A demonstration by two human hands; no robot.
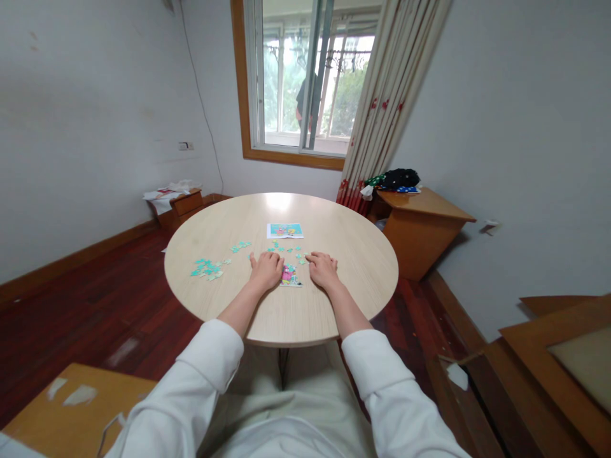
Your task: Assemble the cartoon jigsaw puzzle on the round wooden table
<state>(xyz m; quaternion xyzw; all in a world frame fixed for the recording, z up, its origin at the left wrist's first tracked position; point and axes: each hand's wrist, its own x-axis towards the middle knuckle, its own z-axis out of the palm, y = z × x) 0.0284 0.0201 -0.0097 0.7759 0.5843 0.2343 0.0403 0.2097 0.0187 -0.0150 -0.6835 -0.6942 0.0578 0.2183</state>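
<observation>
On the round table (356, 267), loose puzzle pieces (205, 267) lie leftmost, seemingly spread within reach. The left hand (267, 270) sits beside the joined section (289, 276), a picture sheet (285, 230) beyond, probably for glancing at; rightmost is the right hand (323, 268), and I can't tell whether either grips anything.

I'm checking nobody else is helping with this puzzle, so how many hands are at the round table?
2: the left hand at the left edge of the partly assembled puzzle, the right hand right of it, near loose pieces. None looks hidden there.
</observation>
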